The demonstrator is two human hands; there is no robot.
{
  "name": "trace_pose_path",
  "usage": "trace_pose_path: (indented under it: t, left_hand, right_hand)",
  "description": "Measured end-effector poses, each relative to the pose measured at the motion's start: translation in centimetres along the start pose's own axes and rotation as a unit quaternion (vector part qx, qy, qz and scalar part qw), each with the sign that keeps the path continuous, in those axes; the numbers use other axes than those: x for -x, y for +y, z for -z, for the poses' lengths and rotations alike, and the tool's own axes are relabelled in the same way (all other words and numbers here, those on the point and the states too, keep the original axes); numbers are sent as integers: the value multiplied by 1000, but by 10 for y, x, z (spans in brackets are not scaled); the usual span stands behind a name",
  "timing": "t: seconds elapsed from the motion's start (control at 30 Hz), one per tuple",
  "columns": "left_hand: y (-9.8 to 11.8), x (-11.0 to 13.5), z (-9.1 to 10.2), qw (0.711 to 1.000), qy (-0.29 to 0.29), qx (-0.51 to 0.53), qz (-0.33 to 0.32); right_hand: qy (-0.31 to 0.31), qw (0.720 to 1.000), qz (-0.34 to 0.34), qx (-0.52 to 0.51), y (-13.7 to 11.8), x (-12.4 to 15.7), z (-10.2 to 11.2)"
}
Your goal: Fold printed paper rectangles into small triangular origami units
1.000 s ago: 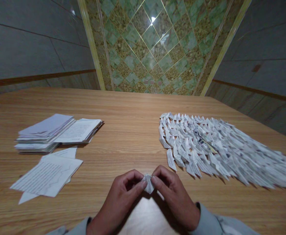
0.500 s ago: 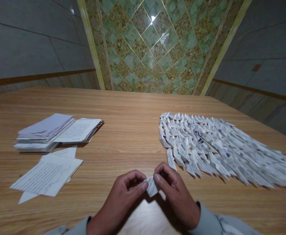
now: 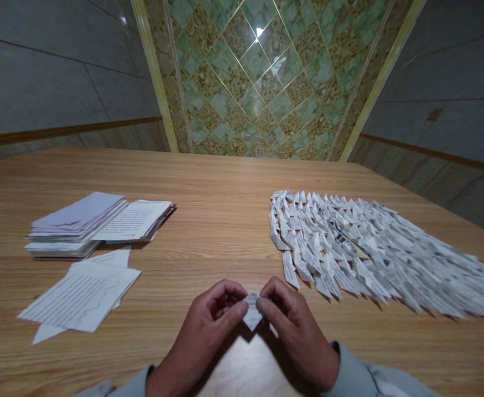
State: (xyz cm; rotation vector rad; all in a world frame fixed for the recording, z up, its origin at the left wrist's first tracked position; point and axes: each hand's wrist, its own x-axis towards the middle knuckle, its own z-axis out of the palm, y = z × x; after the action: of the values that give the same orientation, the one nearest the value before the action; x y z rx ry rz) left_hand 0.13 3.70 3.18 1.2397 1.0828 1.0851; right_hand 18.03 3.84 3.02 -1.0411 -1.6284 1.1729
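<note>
Two bare hands meet low in the centre of the view, above a wood-grain desk [image 3: 221, 220]. The left hand [image 3: 201, 324] is pinched, thumb and forefinger closed on the left edge of a small folded paper [image 3: 252, 317]; its other fingers curl loosely behind. The right hand [image 3: 298, 322] mirrors it, thumb and forefinger clamped on the right edge. The paper, white with printed text, sits between the two sets of fingertips as a small diamond, one point aimed down toward the person. The hands are close together, with only the paper between them. Grey-blue sleeves [image 3: 351, 375] cover the forearms.

Compared with half a second ago, the paper has turned: it was slanted, and now it stands straight and centred, its printed face squarely in view. The right fingertips have shifted slightly to the left. A second ago the paper looked narrower and more creased.

The rest of the desk is unchanged. At the right lies a broad spread of folded paper boats [image 3: 341, 248] in tight rows. At the left is a stack of paper [image 3: 82, 212], and just in front of it lie loose printed sheets [image 3: 76, 298], overlapping.
</note>
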Motion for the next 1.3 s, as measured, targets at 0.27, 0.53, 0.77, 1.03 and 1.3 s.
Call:
trace_pose_path:
  t: [0.27, 0.53, 0.77, 1.03, 1.3]
  left_hand:
    - [4, 6, 3, 989, -25, -136, -49]
    - [0, 2, 0, 997, -2, -71, -26]
    - [4, 6, 3, 988, -20, -133, -74]
    - [2, 8, 3, 958, -39, -251, -130]
    - [4, 9, 4, 954, -17, -244, -171]
  right_hand:
    - [-4, 993, 23, 117, -3, 4, -3]
    - [17, 999, -4, -29, -1, 0, 0]
    - [-8, 1000, -23, 2, -6, 2, -4]
    - [22, 988, 50, 144, -5, 1, 0]
    - [29, 995, 47, 88, -3, 0, 0]
